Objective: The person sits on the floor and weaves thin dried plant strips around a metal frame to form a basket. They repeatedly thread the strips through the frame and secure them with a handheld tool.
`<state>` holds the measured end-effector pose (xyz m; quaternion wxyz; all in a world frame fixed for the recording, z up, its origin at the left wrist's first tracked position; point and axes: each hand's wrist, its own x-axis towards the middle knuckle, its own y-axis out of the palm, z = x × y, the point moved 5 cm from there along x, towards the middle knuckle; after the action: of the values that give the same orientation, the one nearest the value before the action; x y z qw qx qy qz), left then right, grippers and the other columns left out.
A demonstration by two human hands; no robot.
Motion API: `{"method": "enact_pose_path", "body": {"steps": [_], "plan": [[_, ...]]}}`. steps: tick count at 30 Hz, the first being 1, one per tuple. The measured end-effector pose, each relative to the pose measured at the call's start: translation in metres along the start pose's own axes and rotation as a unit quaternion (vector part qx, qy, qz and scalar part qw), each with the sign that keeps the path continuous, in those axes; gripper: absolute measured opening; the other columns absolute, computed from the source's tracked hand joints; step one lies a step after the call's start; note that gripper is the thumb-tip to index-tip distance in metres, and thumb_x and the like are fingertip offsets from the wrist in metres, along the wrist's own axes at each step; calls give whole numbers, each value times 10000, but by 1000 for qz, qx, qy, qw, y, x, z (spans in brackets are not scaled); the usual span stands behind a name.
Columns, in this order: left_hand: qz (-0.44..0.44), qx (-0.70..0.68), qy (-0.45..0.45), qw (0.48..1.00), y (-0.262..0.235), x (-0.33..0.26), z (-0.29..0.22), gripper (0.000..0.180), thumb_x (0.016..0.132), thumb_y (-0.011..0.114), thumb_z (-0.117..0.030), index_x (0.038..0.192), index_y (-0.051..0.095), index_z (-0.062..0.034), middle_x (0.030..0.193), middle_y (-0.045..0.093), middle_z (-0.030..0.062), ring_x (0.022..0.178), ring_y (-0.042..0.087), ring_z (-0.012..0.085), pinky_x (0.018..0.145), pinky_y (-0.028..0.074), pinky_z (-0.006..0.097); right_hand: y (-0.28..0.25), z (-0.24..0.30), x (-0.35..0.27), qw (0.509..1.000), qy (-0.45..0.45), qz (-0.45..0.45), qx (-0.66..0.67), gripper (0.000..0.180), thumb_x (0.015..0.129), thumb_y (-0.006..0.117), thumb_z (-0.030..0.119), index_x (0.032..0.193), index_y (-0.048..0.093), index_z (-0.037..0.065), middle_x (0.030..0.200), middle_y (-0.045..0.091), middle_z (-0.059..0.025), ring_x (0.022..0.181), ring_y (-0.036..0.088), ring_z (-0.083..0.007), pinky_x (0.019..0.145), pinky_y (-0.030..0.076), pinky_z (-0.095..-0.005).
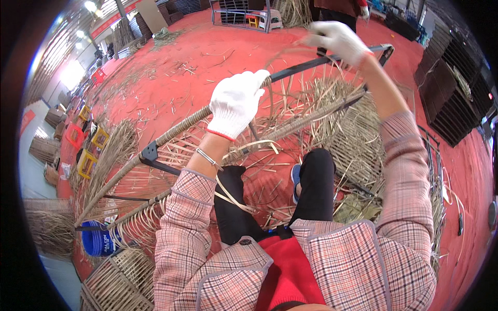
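Head view, sole view: one long frame rail [182, 125], slanting from the person's lower left, near the blue bucket [93, 238], to the upper right, in front of the person and above knee level in the picture; near stretch bound in tan cane, far stretch bare dark metal [301, 68]. One left hand [236, 102], white knitted glove, fingers closed over the rail just where the binding gives way to bare metal. One right hand [340, 42], matching glove, raised by the far end of the same rail, fingers partly bent; whether it touches the rail is unclear, and whether it pinches the thin brown strand [291, 50] beside its fingertips (faint and smeared) is impossible to say. Governing relation, by judgement: the bare metal leads away from the left grip, up and to the right along the rail's long axis, so the left hand lies nearer the edge of the binding and the right hand nearer the far corner. Also listed: a second bound rail [311, 118], roughly parallel, on the person's side of the first; loose pale strips [231, 194] hanging by the left knee; a heap of dry strips [332, 98] beyond the right knee; red floor [187, 78] beneath, strewn with offcuts
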<state>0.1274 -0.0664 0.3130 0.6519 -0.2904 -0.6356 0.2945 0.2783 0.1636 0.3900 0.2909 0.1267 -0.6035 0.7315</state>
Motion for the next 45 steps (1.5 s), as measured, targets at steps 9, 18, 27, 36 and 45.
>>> {"method": "enact_pose_path", "body": {"steps": [9, 18, 27, 36, 45], "plan": [[-2, -48, 25, 999, 1, 4, 16, 370, 925, 685, -252, 1290, 646, -203, 1015, 702, 74, 957, 688, 288, 848, 547, 406, -141, -116, -209, 968, 237, -38, 79, 402, 976, 718, 426, 883, 645, 42, 817, 577, 52, 826, 525, -62, 785, 448, -257], [-26, -20, 38, 999, -14, 14, 40, 365, 929, 690, -254, 1286, 674, -184, 1112, 655, 40, 998, 674, 280, 865, 556, 390, -93, -95, -294, 981, 171, -90, -18, 98, 946, 554, -35, 861, 598, -12, 775, 578, -3, 781, 539, -79, 725, 469, -258], [-15, -16, 10, 1000, -28, 25, 82, 349, 928, 702, -233, 1272, 685, -177, 1115, 668, 36, 1035, 662, 252, 925, 537, 357, 18, -116, -535, 819, 553, -151, 27, 370, 1053, 615, 360, 919, 633, 16, 794, 582, -12, 767, 513, -103, 708, 447, -301], [24, -99, -22, 995, -21, 29, 78, 337, 924, 699, -307, 1220, 687, -146, 1121, 674, 42, 1083, 655, 268, 962, 520, 376, -28, 15, -290, 920, 175, -270, -224, 471, 820, 772, -11, 1273, 694, 93, 1267, 708, -113, 1182, 662, -296, 1039, 502, -415], [53, -114, -38, 991, -28, 18, 56, 365, 924, 710, -240, 1261, 646, -115, 1171, 695, 77, 1077, 680, 266, 946, 534, 362, 202, 125, -68, 926, 43, -270, 260, 492, 970, 670, 149, 1445, 559, 84, 1428, 590, -195, 1208, 651, -346, 953, 558, -411]]}}
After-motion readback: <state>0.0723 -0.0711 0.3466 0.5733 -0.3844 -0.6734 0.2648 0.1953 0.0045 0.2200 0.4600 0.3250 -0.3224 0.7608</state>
